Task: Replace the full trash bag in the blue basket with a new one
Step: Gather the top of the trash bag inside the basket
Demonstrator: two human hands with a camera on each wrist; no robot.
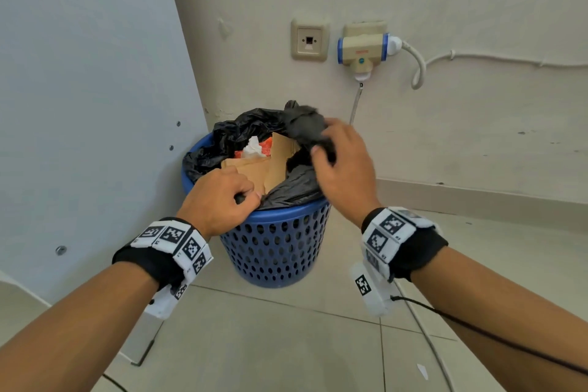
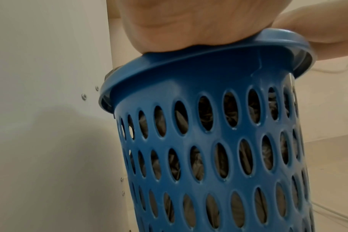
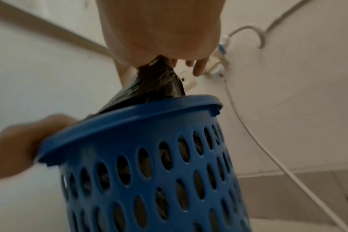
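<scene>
Pinching a gathered bunch of black plastic, the fingers [image 1: 318, 149] of the right hand [image 1: 346, 169] hold the far edge of the trash bag [image 1: 229, 137] above the blue basket [image 1: 280, 248], while the left hand [image 1: 219, 197] is curled over the near rim and appears to grip the bag's edge there. The basket stands on the floor [image 1: 286, 344] in the corner, close to the wall. The bag's mouth is open over cardboard [image 1: 254, 169] and paper. Pulling from only two points could probably tear the thin plastic, spill scraps, or lift the light basket. A white cord [image 3: 268, 150] hangs just beside the basket and might snag.
</scene>
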